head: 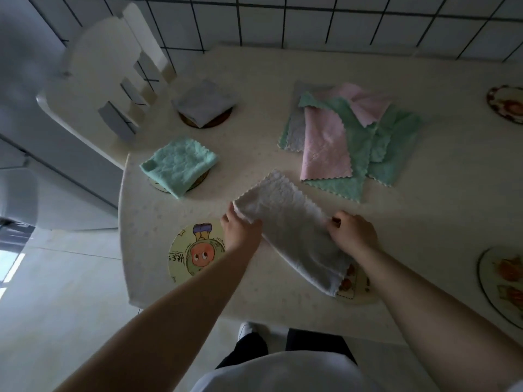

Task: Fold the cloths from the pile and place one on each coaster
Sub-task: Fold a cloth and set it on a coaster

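White cloth (288, 230), folded once into a long strip, lies diagonally near the table's (283, 66) front edge, its lower end overlapping a printed coaster (359, 287). Left hand (240, 233) pinches the strip's far-left corner; right hand (352, 233) grips its right long edge, fingers curled on the fabric. Looks like mid-fold, second fold not yet made.

Head view, progress:
- Done: grey folded cloth (205, 101) on a dark coaster (220, 118) toward the table's back-left; teal folded cloth (178, 165) on a coaster (158, 185) at the left edge.
- Bare: cartoon coaster (192, 256) at front-left, just beside the left hand; two more coasters cut off at the right edge, one far (506, 107), one near (501, 284).
- Pile (348, 137) mid-table still holds pink, green and grey cloths, unfolded and overlapping.

Judgement: two of six visible coasters served, third cloth in hand. White chair (113, 86) stands past the table's left corner.
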